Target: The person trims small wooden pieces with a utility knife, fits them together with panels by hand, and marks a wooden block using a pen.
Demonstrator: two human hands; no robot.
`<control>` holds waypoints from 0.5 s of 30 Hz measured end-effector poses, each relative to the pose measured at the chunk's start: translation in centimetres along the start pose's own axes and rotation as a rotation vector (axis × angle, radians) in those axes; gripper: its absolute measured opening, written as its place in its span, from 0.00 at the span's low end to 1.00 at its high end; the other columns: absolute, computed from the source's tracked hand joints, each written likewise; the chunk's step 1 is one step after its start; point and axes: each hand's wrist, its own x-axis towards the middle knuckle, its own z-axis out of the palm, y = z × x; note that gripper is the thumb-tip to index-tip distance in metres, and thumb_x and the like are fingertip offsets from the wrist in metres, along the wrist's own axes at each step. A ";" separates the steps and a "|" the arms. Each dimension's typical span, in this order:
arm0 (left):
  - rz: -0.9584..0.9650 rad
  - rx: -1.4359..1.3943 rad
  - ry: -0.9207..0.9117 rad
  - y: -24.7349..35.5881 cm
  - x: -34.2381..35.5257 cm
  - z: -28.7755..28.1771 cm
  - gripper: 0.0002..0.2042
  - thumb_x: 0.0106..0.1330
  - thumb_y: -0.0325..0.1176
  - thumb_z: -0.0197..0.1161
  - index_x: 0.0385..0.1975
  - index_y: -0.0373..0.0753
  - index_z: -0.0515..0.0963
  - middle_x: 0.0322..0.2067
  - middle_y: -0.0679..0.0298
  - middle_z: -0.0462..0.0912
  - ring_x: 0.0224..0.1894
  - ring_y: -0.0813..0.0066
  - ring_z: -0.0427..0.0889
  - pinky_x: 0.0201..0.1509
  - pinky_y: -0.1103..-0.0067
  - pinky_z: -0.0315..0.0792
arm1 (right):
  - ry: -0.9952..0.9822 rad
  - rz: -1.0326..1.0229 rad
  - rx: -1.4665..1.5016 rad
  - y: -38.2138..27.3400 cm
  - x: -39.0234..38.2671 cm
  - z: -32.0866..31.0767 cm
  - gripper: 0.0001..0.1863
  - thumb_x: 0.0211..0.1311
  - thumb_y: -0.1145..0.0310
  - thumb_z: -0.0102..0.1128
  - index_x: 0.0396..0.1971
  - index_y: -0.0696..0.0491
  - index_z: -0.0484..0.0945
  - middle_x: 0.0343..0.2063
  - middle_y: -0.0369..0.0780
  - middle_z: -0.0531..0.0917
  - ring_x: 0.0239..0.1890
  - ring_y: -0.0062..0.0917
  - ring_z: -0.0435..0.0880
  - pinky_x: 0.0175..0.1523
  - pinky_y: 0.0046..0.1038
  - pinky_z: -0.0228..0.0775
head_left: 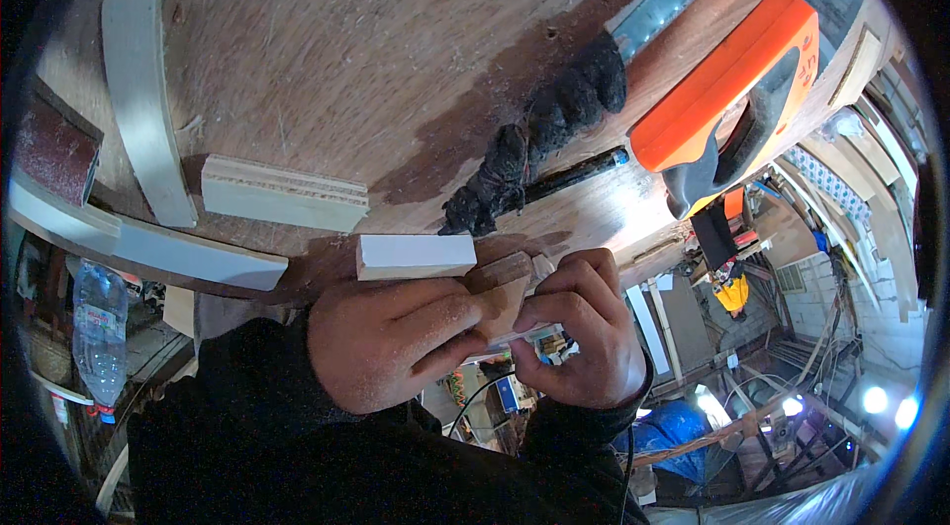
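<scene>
Between my two hands is a small flat tan piece [503,295], which looks like wood; part of it is hidden by my fingers. My left hand [391,342], dusty over the knuckles, is closed with its fingertips against the piece's left side. From the right, my right hand [586,332] pinches it with bent fingers and thumb. Just beyond my left hand lies a short wooden block [416,257] with a white top, at the bench edge. A longer plywood block [284,194] rests further left.
The wooden bench [327,50] carries a dark crumpled glove [574,109], a dark pen-like stick [577,177] with a blue end and an orange-handled saw [722,80]. Pale wood strips [146,99] and a reddish abrasive-looking piece [57,151] lie left. A plastic bottle [100,332] is below.
</scene>
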 end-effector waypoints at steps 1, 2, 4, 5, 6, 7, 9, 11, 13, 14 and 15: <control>0.000 -0.008 0.006 0.0 0.0 0.0 0.15 0.52 0.34 0.77 0.38 0.41 0.81 0.35 0.61 0.85 0.36 0.61 0.86 0.38 0.69 0.79 | -0.003 0.002 0.003 0.0 0.0 0.0 0.16 0.37 0.76 0.73 0.30 0.50 0.80 0.33 0.37 0.78 0.41 0.37 0.74 0.45 0.36 0.71; -0.002 -0.008 0.007 -0.1 0.0 0.0 0.15 0.52 0.34 0.77 0.38 0.41 0.81 0.35 0.61 0.85 0.36 0.61 0.86 0.38 0.69 0.79 | -0.006 0.004 0.006 0.0 0.0 0.1 0.16 0.37 0.76 0.73 0.30 0.50 0.80 0.33 0.37 0.78 0.41 0.37 0.75 0.45 0.36 0.71; 0.017 0.009 0.017 0.0 0.1 -0.1 0.15 0.52 0.34 0.76 0.38 0.41 0.81 0.34 0.61 0.84 0.35 0.61 0.86 0.37 0.70 0.79 | -0.006 0.002 0.002 0.0 0.1 0.0 0.15 0.37 0.76 0.72 0.30 0.50 0.80 0.33 0.37 0.79 0.41 0.37 0.75 0.45 0.37 0.71; 0.016 0.008 0.017 0.1 0.1 -0.1 0.15 0.52 0.34 0.76 0.38 0.41 0.81 0.34 0.61 0.84 0.35 0.61 0.86 0.37 0.70 0.79 | -0.005 0.000 -0.001 0.0 0.1 0.1 0.15 0.37 0.76 0.72 0.30 0.50 0.80 0.33 0.37 0.79 0.41 0.37 0.75 0.45 0.37 0.71; 0.006 -0.006 0.013 0.0 0.1 -0.1 0.15 0.52 0.34 0.76 0.38 0.41 0.81 0.34 0.61 0.84 0.35 0.62 0.85 0.37 0.70 0.79 | -0.006 0.001 -0.002 0.0 0.1 0.1 0.15 0.37 0.76 0.72 0.30 0.50 0.80 0.33 0.37 0.79 0.41 0.37 0.75 0.45 0.37 0.71; -0.004 -0.020 0.009 0.0 0.1 -0.1 0.15 0.52 0.34 0.76 0.37 0.40 0.81 0.33 0.61 0.84 0.35 0.62 0.85 0.37 0.70 0.79 | -0.001 0.007 -0.003 0.0 0.1 0.2 0.15 0.36 0.76 0.72 0.29 0.50 0.80 0.33 0.37 0.79 0.41 0.37 0.75 0.45 0.37 0.71; 0.003 -0.024 0.010 -0.2 0.0 -0.1 0.15 0.52 0.34 0.76 0.38 0.41 0.82 0.33 0.62 0.84 0.35 0.62 0.85 0.36 0.70 0.79 | 0.002 0.012 -0.005 0.0 0.1 0.2 0.15 0.36 0.76 0.72 0.28 0.49 0.80 0.33 0.37 0.79 0.41 0.37 0.75 0.45 0.37 0.71; 0.010 -0.025 0.013 -0.1 -0.1 -0.2 0.15 0.52 0.34 0.76 0.38 0.42 0.82 0.33 0.62 0.84 0.34 0.62 0.85 0.36 0.70 0.79 | -0.019 -0.027 -0.008 0.0 0.2 0.2 0.18 0.37 0.76 0.73 0.32 0.51 0.78 0.33 0.38 0.79 0.41 0.39 0.75 0.45 0.38 0.71; 0.079 -0.001 0.016 -0.2 0.0 -0.3 0.15 0.51 0.33 0.77 0.38 0.44 0.83 0.34 0.63 0.84 0.34 0.63 0.85 0.35 0.71 0.79 | 0.006 -0.011 0.031 0.3 -0.3 0.5 0.21 0.38 0.77 0.73 0.36 0.51 0.76 0.34 0.39 0.80 0.40 0.40 0.75 0.45 0.39 0.70; 0.080 -0.002 0.014 -0.3 -0.1 -0.2 0.15 0.51 0.33 0.77 0.38 0.44 0.83 0.34 0.63 0.84 0.34 0.63 0.85 0.35 0.71 0.79 | 0.032 0.002 0.071 0.5 -0.5 0.7 0.24 0.38 0.77 0.73 0.40 0.51 0.74 0.34 0.39 0.80 0.40 0.41 0.75 0.45 0.40 0.70; 0.080 0.001 0.002 -0.5 -0.2 0.0 0.15 0.50 0.33 0.77 0.38 0.45 0.84 0.34 0.64 0.84 0.34 0.64 0.85 0.35 0.71 0.79 | 0.032 0.003 0.070 0.7 -0.6 0.8 0.24 0.38 0.77 0.73 0.40 0.51 0.74 0.34 0.39 0.80 0.40 0.41 0.75 0.45 0.40 0.70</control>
